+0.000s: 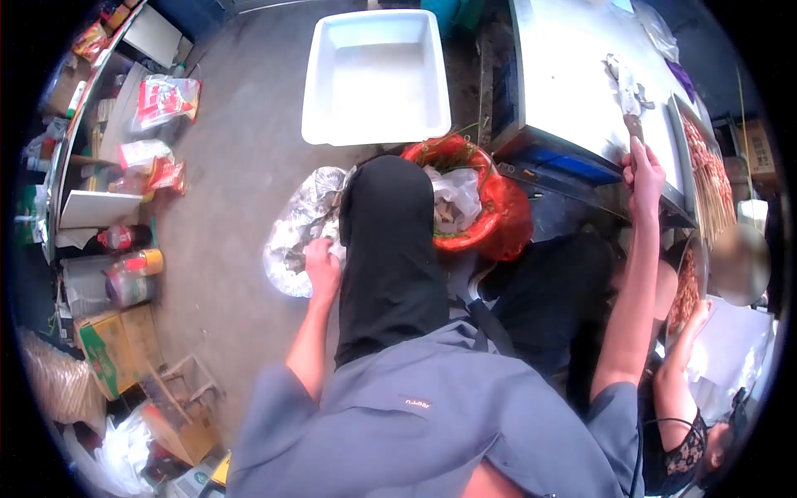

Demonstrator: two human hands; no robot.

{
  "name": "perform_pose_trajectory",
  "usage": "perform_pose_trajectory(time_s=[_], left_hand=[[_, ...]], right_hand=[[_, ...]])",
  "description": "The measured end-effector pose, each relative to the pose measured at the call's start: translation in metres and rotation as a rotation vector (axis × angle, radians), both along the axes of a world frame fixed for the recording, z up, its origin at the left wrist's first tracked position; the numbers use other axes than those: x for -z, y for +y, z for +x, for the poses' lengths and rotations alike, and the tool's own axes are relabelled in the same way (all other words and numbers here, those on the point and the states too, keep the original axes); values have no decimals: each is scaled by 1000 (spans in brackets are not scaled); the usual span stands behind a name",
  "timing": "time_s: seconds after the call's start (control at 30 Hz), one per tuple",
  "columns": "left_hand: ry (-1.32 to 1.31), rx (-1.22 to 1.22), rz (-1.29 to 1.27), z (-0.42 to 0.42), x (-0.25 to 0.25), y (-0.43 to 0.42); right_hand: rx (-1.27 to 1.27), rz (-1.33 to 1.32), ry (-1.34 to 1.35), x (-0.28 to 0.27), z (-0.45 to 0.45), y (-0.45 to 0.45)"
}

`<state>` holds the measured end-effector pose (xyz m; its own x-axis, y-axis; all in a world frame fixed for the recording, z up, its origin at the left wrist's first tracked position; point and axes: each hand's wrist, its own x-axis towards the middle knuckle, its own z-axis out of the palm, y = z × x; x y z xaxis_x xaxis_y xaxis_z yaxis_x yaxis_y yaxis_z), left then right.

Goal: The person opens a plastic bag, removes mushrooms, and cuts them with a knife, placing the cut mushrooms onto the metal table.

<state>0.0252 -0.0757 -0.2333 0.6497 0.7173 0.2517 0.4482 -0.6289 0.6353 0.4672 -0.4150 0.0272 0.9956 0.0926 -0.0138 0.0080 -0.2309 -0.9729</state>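
My right hand (644,170) is closed round the brown handle of a knife-like tool (633,124). Its pale blade lies over the white tabletop (564,91), beside small grey pieces (616,68) too blurred to name. Low by my knee, my left hand (322,259) has its fingers curled into a clear plastic bag (286,261). What lies inside the bag, under those fingers, is hard to make out. Between my knees and the table stands a red plastic bag (508,220) with a white bag (457,199) and green stalks in its mouth.
A white tub (320,124) stands ahead on the grey floor. Shelves at left hold packets and bottles (133,264), with cardboard boxes (141,332) below. Many skewers (710,178) lie in a tray at right, near another person's arm (677,365).
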Motion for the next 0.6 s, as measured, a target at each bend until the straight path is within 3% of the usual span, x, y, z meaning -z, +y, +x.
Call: perform_pose_trajectory(time_s=[0.27,0.37,0.47,0.6], left_hand=[[320,-81,-171,3,93,82],[379,17,-276,9,95,90],[576,215,-239,20,73,85],[557,271,-132,24,57,78]], right_hand=[[47,-229,-172,10,-1,3],[80,-264,-188,11,-4,4],[86,-247,-182,12,-5,3],[90,-234,-198,13,-6,3]])
